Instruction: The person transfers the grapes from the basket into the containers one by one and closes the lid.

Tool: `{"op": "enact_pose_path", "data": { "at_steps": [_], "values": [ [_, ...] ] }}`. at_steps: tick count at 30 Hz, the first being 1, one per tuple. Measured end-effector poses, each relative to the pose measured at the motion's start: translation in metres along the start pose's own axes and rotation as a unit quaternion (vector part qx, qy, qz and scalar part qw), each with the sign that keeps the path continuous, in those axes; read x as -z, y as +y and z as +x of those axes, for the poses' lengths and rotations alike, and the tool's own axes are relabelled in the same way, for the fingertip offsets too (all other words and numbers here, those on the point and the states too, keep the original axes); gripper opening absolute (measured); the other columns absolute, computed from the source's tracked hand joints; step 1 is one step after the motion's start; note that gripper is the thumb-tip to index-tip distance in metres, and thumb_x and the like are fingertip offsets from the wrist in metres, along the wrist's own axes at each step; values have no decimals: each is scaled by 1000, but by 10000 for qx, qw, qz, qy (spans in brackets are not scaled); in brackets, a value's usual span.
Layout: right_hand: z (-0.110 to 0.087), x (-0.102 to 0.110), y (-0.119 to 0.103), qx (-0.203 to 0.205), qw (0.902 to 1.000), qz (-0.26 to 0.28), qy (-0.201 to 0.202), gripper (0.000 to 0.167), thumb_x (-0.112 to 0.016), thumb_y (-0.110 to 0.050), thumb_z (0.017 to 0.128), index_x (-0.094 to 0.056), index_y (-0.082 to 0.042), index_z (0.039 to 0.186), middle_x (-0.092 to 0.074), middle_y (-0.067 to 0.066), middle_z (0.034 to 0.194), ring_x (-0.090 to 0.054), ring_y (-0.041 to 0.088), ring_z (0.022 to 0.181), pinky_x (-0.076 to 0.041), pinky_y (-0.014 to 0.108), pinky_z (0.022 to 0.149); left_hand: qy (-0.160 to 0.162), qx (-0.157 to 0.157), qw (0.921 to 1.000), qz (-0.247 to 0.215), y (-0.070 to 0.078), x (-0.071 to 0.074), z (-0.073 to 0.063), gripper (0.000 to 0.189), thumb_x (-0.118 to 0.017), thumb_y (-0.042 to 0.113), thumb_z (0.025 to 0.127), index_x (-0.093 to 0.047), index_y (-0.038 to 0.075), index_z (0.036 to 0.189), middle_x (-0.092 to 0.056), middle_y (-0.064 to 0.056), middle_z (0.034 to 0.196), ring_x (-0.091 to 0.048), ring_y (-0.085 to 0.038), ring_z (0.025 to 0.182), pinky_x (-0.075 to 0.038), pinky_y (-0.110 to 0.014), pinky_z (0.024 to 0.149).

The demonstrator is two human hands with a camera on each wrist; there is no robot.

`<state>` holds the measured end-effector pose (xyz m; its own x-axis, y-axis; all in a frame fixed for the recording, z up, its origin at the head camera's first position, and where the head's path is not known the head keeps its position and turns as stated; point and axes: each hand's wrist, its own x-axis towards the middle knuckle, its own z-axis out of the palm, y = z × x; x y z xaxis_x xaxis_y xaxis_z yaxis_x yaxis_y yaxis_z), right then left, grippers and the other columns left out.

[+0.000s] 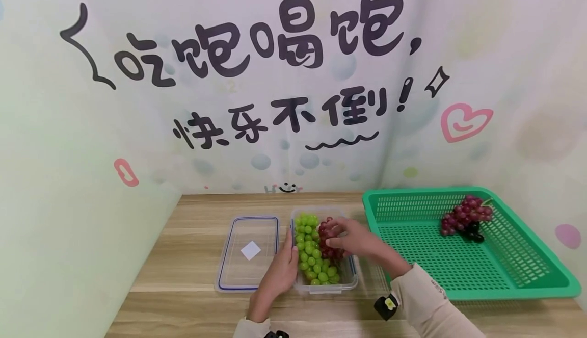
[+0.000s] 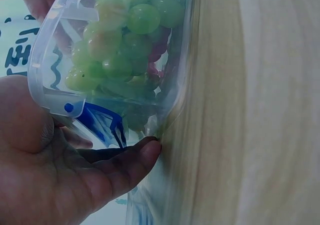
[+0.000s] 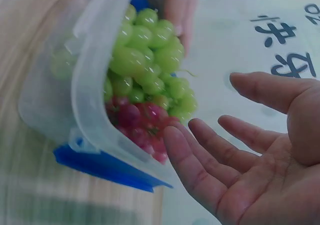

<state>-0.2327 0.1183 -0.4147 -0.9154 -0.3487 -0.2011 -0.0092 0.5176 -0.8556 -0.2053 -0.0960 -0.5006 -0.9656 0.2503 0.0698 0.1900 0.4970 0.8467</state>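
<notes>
A clear plastic food container (image 1: 325, 289) with blue latches holds a bunch of green grapes (image 1: 315, 256) along its left side. Red grapes (image 3: 142, 127) lie beside them on the right, partly hidden in the head view by my right hand (image 1: 350, 237). That hand is over the red grapes with its fingers spread and nothing in its palm, fingertips near the container's rim. Against the container's left wall rests my left hand (image 1: 282, 266), its fingers extended along the side. In the left wrist view its fingertips (image 2: 150, 152) reach low, by the hanging blue latch (image 2: 102, 125).
Left of the container, a clear lid (image 1: 229, 271) with a blue seal and a white square label (image 1: 250, 250) lies on the wooden table (image 1: 183, 307). At the right stands a green plastic basket (image 1: 426, 256), with red grapes (image 1: 468, 215) and something dark (image 1: 473, 232) inside. A printed wall rises behind.
</notes>
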Motion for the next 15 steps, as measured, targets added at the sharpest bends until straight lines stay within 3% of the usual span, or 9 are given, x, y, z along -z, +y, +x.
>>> {"op": "enact_pose_path", "data": {
  "at_steps": [7,15],
  "values": [
    [-4,28,-6,-117,9995,-22,299,42,-60,-14,98,-52,-2,138,-61,21,126,-65,28,104,-58,37,72,-4,64,10000,-26,-1,-1,0,56,-27,14,109,-4,-6,156,-12,-30,161,-17,-44,148,-19,-58,119],
    [-10,71,-7,-321,9963,-230,758,50,-56,-19,102,-42,-2,147,-51,27,139,-58,39,119,-57,46,87,-21,68,10000,-15,0,-1,0,55,-26,15,110,-4,-6,156,-11,-29,161,-15,-43,148,-18,-58,119]
  ]
}}
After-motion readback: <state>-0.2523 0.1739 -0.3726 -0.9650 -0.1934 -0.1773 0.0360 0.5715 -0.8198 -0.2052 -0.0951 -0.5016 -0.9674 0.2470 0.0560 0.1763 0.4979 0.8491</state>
